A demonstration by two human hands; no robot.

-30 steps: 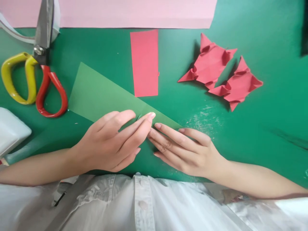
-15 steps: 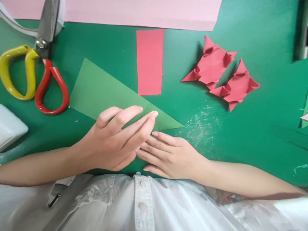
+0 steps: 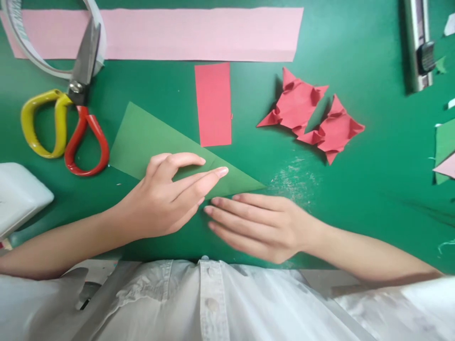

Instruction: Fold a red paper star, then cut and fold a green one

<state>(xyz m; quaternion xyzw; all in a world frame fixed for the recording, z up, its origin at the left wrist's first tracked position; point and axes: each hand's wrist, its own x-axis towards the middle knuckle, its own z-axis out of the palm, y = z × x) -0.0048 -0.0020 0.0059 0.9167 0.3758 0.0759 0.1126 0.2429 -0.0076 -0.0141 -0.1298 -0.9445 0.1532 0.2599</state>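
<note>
A green paper piece (image 3: 156,135), folded to a point at its right end, lies flat on the green table. My left hand (image 3: 174,196) rests over it, fingers stretched out, the index fingertip on the paper near its middle. Just below the paper's lower right edge is my right hand (image 3: 259,225), palm down with its fingers straight and side by side. Its upper fingers are at the paper's edge; whether they touch it I cannot tell. Above the green paper sits a red paper rectangle (image 3: 213,106). Two folded red paper pieces (image 3: 300,104) with pointed corners are to the right.
Scissors (image 3: 76,87) with yellow and red handles lie at the left, their blades over a white ring-shaped roll (image 3: 46,71). A pink paper strip (image 3: 199,35) spans the top. At left is a white block-like object (image 3: 23,196); at upper right, a utility knife (image 3: 421,52). Paper scraps (image 3: 446,142) lie far right.
My right hand has drawn back to the right, away from the left hand, and its fingers have straightened. My left hand stays on the green paper. The whole view has shifted, showing more at the top.
</note>
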